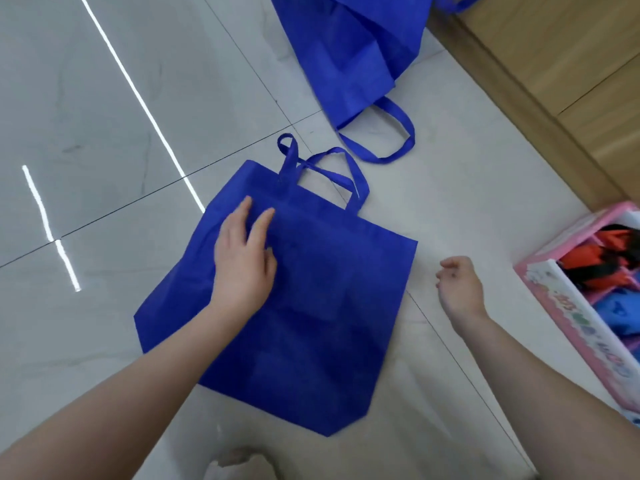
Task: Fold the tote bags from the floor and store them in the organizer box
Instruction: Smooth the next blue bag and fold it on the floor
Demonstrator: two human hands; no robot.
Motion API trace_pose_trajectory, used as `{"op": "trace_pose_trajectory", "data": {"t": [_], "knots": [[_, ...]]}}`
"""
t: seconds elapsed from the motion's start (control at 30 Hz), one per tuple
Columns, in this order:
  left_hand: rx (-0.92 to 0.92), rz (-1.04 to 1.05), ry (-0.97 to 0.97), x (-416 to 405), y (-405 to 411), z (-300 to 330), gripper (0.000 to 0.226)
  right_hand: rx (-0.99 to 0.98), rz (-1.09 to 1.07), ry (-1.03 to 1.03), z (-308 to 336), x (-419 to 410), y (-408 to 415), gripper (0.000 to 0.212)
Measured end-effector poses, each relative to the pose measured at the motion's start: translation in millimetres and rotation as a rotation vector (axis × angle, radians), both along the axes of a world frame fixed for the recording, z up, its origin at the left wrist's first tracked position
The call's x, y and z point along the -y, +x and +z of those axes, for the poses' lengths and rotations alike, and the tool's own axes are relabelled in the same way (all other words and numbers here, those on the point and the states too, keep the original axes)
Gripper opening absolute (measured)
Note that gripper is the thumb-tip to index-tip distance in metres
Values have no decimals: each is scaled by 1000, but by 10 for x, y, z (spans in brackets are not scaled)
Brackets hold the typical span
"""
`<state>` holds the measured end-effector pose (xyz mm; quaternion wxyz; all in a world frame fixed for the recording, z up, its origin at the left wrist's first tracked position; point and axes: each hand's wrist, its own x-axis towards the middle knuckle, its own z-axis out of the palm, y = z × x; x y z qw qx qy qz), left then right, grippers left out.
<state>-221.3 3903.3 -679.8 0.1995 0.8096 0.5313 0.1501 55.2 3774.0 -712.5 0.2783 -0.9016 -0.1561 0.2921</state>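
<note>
blue tote bag [311, 323], flat on floor [104, 98] at frame centre, likely light, soft, creasable, best pinched at side edges or handles [332, 171]; left hand [242, 258] flat on it, fingers straight; right hand [459, 285] loosely curled, empty; organizer box [568, 306] lower right.

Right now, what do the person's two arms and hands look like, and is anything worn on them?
Both forearms are bare, with no sleeves in view. The left hand and the right hand wear no gloves, and no ring, watch or bracelet shows on either wrist. No markings show on them.
</note>
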Motion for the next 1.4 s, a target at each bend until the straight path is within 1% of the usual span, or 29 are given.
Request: {"op": "trace_pose_trajectory", "data": {"t": [0.07,0.1,0.13,0.3,0.4,0.43,0.47,0.53,0.57,0.63,0.67,0.7,0.73,0.77,0.83,0.9,0.93,0.97,1.03,1.07,1.1,1.13,1.17,1.2,1.23,1.27,1.3,1.37,1.4], "knots": [[-129,235,-225,-73,-6,-100,71,79,130,-25,0,44,-50,29],[-174,310,-308,-86,-22,-142,79,97,186,-15,-13,37,-121,29],[-200,355,-336,-89,-35,-179,84,96,239,-1,-25,12,-213,29],[-172,516,-175,-198,-127,-191,73,87,557,62,15,-209,-656,30],[-10,611,-308,-322,-231,-113,62,77,697,71,174,-354,-817,35],[13,551,-347,-272,-230,-98,51,62,712,90,248,-403,-858,38],[14,432,-339,-175,-214,-95,39,43,721,132,332,-455,-897,42],[49,111,-200,109,-135,-115,25,13,737,257,510,-565,-949,49],[67,-61,-141,267,-93,-150,29,4,748,280,562,-616,-951,50],[23,-304,-14,571,-63,-289,59,-20,766,185,611,-689,-932,42],[-30,-368,23,699,-70,-367,75,-47,756,94,600,-711,-917,36],[-98,-425,29,815,-87,-430,89,-58,751,-2,571,-716,-900,36],[-152,-478,24,904,-114,-472,96,-23,779,-99,543,-699,-890,41],[-186,-542,17,972,-148,-517,95,64,857,-202,516,-676,-884,43],[-187,-661,10,1019,-217,-527,69,238,1044,-386,461,-657,-903,47],[-105,-735,-4,1005,-254,-520,44,276,1121,-465,417,-661,-964,59],[-59,-733,-56,983,-269,-481,40,282,1136,-454,399,-665,-1016,66],[-34,-687,-88,940,-283,-447,41,298,1145,-428,360,-666,-1061,73],[-18,-426,-141,846,-350,-394,55,274,1123,-394,298,-663,-1140,85],[-21,-298,-187,798,-405,-381,52,228,1078,-413,270,-668,-1160,87],[-52,-215,-235,765,-458,-406,47,192,1032,-443,228,-671,-1170,81],[-87,-158,-257,746,-521,-430,48,176,1012,-474,196,-680,-1177,65],[-152,-114,-266,757,-577,-486,53,171,1002,-458,184,-691,-1178,41],[-170,-52,-320,777,-625,-513,60,152,972,-399,200,-697,-1176,20],[-176,19,-363,780,-650,-508,64,83,937,-317,221,-706,-1170,17],[-165,68,-440,789,-667,-508,62,-44,880,-239,262,-722,-1162,21],[-164,100,-465,790,-673,-532,54,-205,799,-162,329,-743,-1159,24],[-164,62,-458,750,-676,-481,36,-433,638,-83,503,-786,-1134,29],[-154,38,-446,725,-668,-457,32,-485,587,-67,577,-807,-1098,33]]}}
